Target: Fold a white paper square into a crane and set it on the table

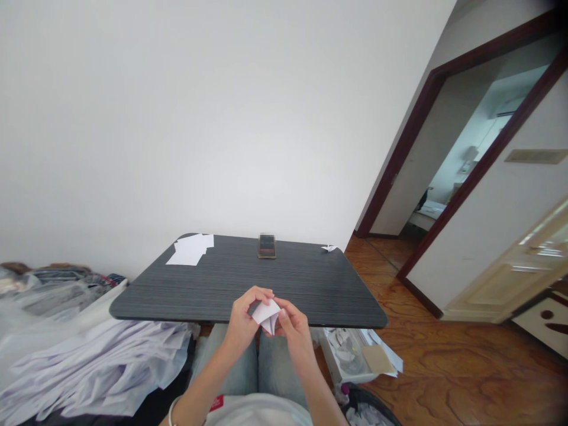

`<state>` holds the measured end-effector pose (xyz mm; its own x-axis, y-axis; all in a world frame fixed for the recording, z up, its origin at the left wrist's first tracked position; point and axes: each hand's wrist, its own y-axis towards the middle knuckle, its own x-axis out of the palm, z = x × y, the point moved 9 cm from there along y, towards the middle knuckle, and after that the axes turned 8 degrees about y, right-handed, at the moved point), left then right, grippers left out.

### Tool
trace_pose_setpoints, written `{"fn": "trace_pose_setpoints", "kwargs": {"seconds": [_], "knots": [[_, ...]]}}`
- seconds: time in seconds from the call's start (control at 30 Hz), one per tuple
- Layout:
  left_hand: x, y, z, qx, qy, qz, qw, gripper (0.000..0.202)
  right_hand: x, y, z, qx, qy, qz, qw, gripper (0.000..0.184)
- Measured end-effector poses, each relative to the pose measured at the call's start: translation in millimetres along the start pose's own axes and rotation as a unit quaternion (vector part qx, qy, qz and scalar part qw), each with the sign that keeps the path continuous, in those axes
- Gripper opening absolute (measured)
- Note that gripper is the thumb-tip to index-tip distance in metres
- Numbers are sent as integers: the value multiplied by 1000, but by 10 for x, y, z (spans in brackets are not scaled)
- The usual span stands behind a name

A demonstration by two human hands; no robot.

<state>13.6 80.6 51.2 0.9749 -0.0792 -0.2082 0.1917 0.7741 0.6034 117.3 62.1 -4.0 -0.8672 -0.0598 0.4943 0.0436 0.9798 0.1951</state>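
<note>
A small folded piece of white paper (266, 312) is held between both hands above my lap, just at the table's near edge. My left hand (247, 313) grips its left side, fingers curled over the top. On the other side, my right hand (293, 325) pinches the paper between thumb and fingers. Its layers stand partly apart at the lower right. Loose white sheets (189, 249) lie at the far left of the dark table (231, 272). A small folded white paper shape (329, 248) rests at the far right corner.
A phone-like dark device (267, 246) stands at the table's back edge by the white wall. White cloth (97, 367) is heaped at the left. To the right below the table are a white box (350, 355) of odds and ends and a dark bin (370, 408).
</note>
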Motion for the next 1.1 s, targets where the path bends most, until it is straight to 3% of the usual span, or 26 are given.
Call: {"fn": "trace_pose_setpoints", "kwargs": {"seconds": [0.3,0.53,0.77,1.1], "knots": [[-6,-29,-20,5,-27,10,1000,12,23,-33,-14,60,53,7,997,28],[9,-37,82,45,-22,-2,999,13,73,-43,-62,64,84,10,994,30],[47,-54,81,39,-9,-19,999,8,71,-40,-69,52,59,15,997,37],[54,-38,112,30,-37,-39,998,13,58,-19,-179,-9,12,11,1000,25]]}}
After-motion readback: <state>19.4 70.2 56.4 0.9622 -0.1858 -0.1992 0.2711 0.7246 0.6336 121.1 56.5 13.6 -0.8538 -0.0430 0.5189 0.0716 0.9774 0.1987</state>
